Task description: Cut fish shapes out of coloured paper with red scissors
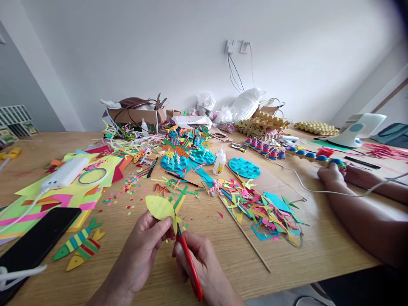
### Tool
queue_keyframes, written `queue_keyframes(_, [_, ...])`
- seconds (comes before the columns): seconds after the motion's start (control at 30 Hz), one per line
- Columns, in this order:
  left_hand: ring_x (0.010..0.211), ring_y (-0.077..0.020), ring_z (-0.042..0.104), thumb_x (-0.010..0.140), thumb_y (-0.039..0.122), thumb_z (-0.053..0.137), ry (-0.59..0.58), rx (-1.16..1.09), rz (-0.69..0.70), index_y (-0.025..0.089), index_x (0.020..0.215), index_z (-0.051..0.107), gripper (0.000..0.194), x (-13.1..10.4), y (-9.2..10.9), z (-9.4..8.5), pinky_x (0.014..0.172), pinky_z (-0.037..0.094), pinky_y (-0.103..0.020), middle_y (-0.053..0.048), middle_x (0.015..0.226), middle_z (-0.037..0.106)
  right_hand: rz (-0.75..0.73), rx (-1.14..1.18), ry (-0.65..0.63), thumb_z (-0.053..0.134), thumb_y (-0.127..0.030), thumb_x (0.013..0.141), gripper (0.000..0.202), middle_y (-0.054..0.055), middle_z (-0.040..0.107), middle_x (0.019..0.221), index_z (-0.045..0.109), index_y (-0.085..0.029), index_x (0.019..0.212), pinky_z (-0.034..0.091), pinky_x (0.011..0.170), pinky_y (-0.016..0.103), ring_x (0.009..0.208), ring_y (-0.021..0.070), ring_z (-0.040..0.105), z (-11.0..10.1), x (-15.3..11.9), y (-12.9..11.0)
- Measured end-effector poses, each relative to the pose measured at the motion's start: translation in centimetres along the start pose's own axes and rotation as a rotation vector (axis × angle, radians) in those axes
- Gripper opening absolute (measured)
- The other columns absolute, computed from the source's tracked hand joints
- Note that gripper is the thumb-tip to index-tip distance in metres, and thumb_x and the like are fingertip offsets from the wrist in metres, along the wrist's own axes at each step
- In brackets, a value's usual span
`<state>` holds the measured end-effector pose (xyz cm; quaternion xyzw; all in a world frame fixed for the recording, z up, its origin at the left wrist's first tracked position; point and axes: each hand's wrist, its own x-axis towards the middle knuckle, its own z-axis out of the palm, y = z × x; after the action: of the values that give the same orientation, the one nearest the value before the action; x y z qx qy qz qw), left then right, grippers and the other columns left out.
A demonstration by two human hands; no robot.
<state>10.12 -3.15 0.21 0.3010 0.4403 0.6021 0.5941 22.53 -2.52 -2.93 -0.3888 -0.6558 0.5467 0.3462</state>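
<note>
My left hand (145,240) pinches a yellow paper fish shape (159,207) between thumb and fingers. Red-handled scissors (191,265) are in my right hand (200,259), their blades pointing up at the fish's tail end, where green and yellow strips stick out. The blades are partly hidden by the paper and fingers. Two striped paper fish lie on the wooden table at the left, a green one (74,243) and a yellow one (84,253). Loose paper scraps (270,212) are heaped to the right of my hands.
A black phone (41,242) and a white power strip (65,172) lie left. A glue bottle (219,162) stands mid-table near blue egg-carton pieces (245,168). A thin wooden stick (247,238) lies right of my hands. Another person's hands (333,176) hold a painted egg-carton strip (306,154).
</note>
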Motion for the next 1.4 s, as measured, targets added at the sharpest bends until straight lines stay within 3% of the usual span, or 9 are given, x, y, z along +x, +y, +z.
queue_keyframes(0.5, [0.057,-0.0108,0.052,0.068,0.025,0.068,0.002,0.017,-0.014,0.018,0.065,0.061,0.01,0.0,-0.1,0.2,0.058,0.043,-0.021,0.004,0.058,0.061,-0.028,-0.009,0.017,0.038,-0.056,0.081,0.045,-0.006,0.026,0.048,0.033,-0.02,0.054,0.022,0.04,0.019,0.044,0.0074,0.027,0.0,-0.1,0.5])
queue_keyframes(0.97, [0.059,-0.0118,0.053,0.066,0.027,0.069,0.03,0.039,-0.034,0.018,0.062,0.059,0.014,0.1,-0.3,-0.1,0.058,0.043,-0.023,0.004,0.057,0.059,-0.085,-0.058,0.051,0.037,-0.057,0.082,0.047,-0.005,0.024,0.053,0.033,-0.02,0.054,0.021,0.043,0.021,0.049,0.0085,0.025,0.1,0.0,1.4])
queue_keyframes(1.17, [0.061,-0.0116,0.053,0.07,0.028,0.067,-0.007,0.034,-0.012,0.019,0.068,0.061,0.011,-0.1,-0.4,-0.4,0.061,0.044,-0.023,0.004,0.06,0.059,-0.078,-0.063,0.048,0.039,-0.051,0.083,0.042,-0.005,0.025,0.053,0.033,-0.02,0.055,0.022,0.045,0.021,0.049,0.0084,0.025,0.1,-0.1,1.4])
queue_keyframes(1.4, [0.057,-0.0117,0.054,0.063,0.027,0.071,0.082,0.023,-0.017,0.018,0.06,0.06,0.015,0.1,-0.5,-0.2,0.057,0.044,-0.022,0.003,0.056,0.061,-0.077,-0.051,0.018,0.04,-0.035,0.083,0.032,-0.006,0.025,0.053,0.033,-0.019,0.056,0.024,0.047,0.021,0.049,0.0082,0.028,0.0,-0.2,1.2])
